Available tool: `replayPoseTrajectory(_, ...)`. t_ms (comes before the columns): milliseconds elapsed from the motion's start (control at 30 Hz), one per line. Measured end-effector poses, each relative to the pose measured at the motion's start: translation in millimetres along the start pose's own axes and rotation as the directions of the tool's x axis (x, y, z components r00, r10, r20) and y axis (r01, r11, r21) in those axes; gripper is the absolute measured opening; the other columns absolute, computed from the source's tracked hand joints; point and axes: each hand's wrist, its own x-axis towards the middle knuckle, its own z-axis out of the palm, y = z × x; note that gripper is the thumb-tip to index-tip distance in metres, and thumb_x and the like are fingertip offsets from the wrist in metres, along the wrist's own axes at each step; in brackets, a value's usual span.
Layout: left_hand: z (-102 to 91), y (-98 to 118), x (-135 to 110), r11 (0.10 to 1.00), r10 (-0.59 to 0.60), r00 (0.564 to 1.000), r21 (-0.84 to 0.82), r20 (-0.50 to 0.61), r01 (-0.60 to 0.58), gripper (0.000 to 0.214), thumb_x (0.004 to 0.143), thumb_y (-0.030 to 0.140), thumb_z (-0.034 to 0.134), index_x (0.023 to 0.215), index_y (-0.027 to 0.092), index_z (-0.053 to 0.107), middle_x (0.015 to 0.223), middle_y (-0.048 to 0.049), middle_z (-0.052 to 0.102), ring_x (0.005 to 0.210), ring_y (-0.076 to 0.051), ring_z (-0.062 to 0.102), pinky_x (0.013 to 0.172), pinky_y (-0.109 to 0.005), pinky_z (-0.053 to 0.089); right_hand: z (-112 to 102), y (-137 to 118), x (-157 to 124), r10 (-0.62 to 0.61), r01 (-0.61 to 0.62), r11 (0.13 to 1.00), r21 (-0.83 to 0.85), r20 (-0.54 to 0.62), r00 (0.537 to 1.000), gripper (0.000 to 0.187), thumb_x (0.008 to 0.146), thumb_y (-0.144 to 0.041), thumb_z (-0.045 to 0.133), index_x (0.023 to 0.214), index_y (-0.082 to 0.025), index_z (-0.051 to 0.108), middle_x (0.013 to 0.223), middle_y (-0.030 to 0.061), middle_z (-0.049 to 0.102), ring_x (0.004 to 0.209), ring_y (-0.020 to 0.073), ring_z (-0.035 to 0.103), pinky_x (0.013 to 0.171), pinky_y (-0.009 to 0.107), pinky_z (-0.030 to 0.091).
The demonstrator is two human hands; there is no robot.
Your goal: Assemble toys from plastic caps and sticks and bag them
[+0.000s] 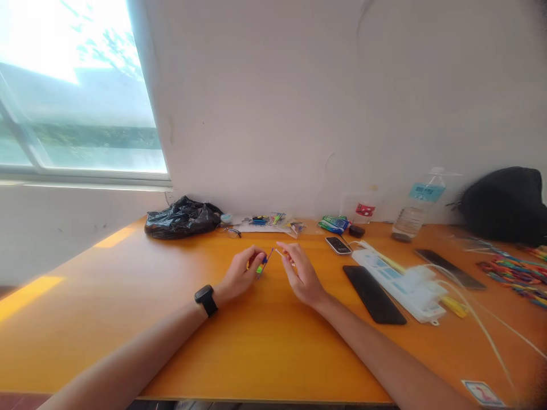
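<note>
Desk [231, 353]: we see smooth, glossy wood
Crumpled bag [182, 219]: thin, wrinkled, shiny plastic
Power strip [391, 282]: smooth plastic
Bottle [408, 221]: clear, glossy plastic
Held piece [265, 260]: plastic, by our look
Wall [273, 114]: matt

Premises: an indoor room of domestic or study type; which of the two cannot be determined. Evidence: a wooden bench [128, 285] stands against a plain, marked, pale wall [265, 114]. Beyond the bench's left end is a sunlit window [85, 114]. On the bench's right side: a power strip [376, 270], a dark phone [374, 295], a water bottle [408, 221] and a black bag [504, 205]. At the bench's back edge: eyeglasses [233, 232] and a plastic bag [183, 219].
</note>
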Motion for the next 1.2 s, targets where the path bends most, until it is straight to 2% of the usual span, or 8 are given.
replayPoseTrajectory(100, -0.4, 0.1, 0.2, 0.998, -0.03, 1.0, -0.064, -0.001, 0.03, 0.038, 0.107, 0.048, 0.045, 0.096, 0.017, 0.063, 0.087, -0.0035, 0.068, 0.077, -0.015, 0.06, 0.072, -0.026, 0.047, 1.7, -1.2, -1.4, 0.009, -0.011, 1.0, 0.016, 0.067, 0.998, 0.03, 0.107, -0.033, 0.044, 0.131, -0.029, 0.061, 0.116, 0.0082, 0.061, 0.11, 0.0244, 0.058, 0.099, 0.043, 0.048)
replayPoseTrajectory(167, 0.9, -0.6, 0.2, 0.995, -0.048, 0.999, -0.089, -0.008, 0.047, 0.038, 0.106, 0.049, 0.046, 0.095, 0.017, 0.062, 0.087, -0.0032, 0.067, 0.076, -0.015, 0.059, 0.071, -0.025, 0.047, 2.5, -0.9, -2.1, 0.03, -0.032, 0.999, 0.028, 0.095, 0.995, 0.03, 0.108, -0.037, 0.042, 0.102, -0.025, 0.069, 0.109, 0.0074, 0.06, 0.103, 0.0226, 0.058, 0.096, 0.041, 0.048)
replayPoseTrajectory(233, 2.6, -2.3, 0.3, 0.991, -0.065, 0.998, -0.114, -0.014, 0.063, 0.038, 0.106, 0.049, 0.046, 0.095, 0.017, 0.062, 0.086, -0.0027, 0.066, 0.075, -0.014, 0.058, 0.071, -0.025, 0.046, 2.4, 0.1, -2.1, 0.063, -0.068, 0.996, 0.049, 0.095, 0.993, 0.044, 0.109, -0.04, 0.039, 0.076, -0.022, 0.06, 0.095, 0.0057, 0.058, 0.094, 0.0208, 0.057, 0.091, 0.039, 0.048)
replayPoseTrajectory(333, 4.4, -5.7, 0.0, 0.985, -0.083, 0.996, -0.151, -0.026, 0.078, 0.037, 0.107, 0.049, 0.046, 0.096, 0.017, 0.061, 0.087, -0.0024, 0.065, 0.075, -0.014, 0.057, 0.071, -0.025, 0.047, 1.2, 1.9, -1.2, 0.081, -0.087, 0.993, 0.078, 0.071, 0.994, 0.051, 0.11, -0.041, 0.036, 0.065, -0.022, 0.049, 0.08, 0.0034, 0.054, 0.084, 0.0197, 0.056, 0.088, 0.038, 0.048)
replayPoseTrajectory(433, 4.6, -7.8, -0.5, 0.983, -0.094, 0.995, -0.158, -0.032, 0.088, 0.037, 0.106, 0.05, 0.047, 0.095, 0.017, 0.06, 0.087, -0.0023, 0.064, 0.075, -0.014, 0.057, 0.07, -0.025, 0.046, 0.7, 2.1, 0.0, 0.047, -0.051, 0.997, 0.066, 0.06, 0.997, 0.05, 0.11, -0.039, 0.036, 0.066, -0.022, 0.052, 0.081, 0.0037, 0.056, 0.082, 0.0197, 0.056, 0.086, 0.037, 0.048)
replayPoseTrajectory(667, 3.3, -5.7, -0.8, 0.99, -0.07, 0.997, -0.128, -0.042, 0.064, 0.036, 0.106, 0.05, 0.049, 0.096, 0.017, 0.063, 0.086, -0.0024, 0.066, 0.073, -0.014, 0.055, 0.069, -0.025, 0.045, 3.2, -3.0, 0.9, -0.034, 0.034, 0.999, -0.007, 0.069, 0.997, 0.017, 0.102, -0.029, 0.053, 0.088, -0.023, 0.06, 0.084, 0.0027, 0.06, 0.083, 0.0201, 0.058, 0.085, 0.037, 0.048)
replayPoseTrajectory(967, 2.3, -1.3, -0.6, 0.992, -0.064, 0.997, -0.115, -0.037, 0.059, 0.036, 0.105, 0.049, 0.05, 0.092, 0.017, 0.062, 0.081, -0.0007, 0.063, 0.071, -0.013, 0.054, 0.068, -0.025, 0.043, 3.8, -0.1, -1.7, -0.035, 0.037, 0.998, -0.043, 0.064, 0.997, 0.011, 0.099, -0.025, 0.055, 0.089, -0.024, 0.06, 0.082, 0.0025, 0.062, 0.08, 0.0199, 0.058, 0.079, 0.035, 0.048)
replayPoseTrajectory(1200, 3.0, -4.9, -2.0, 0.996, -0.046, 0.999, -0.083, -0.025, 0.044, 0.036, 0.105, 0.049, 0.05, 0.091, 0.018, 0.063, 0.082, -0.0016, 0.065, 0.072, -0.014, 0.054, 0.07, -0.025, 0.043, 4.3, 1.1, -3.2, -0.013, 0.017, 0.998, -0.055, 0.069, 0.998, 0.007, 0.098, -0.026, 0.056, 0.1, -0.024, 0.063, 0.082, 0.0023, 0.061, 0.077, 0.0192, 0.058, 0.073, 0.033, 0.047)
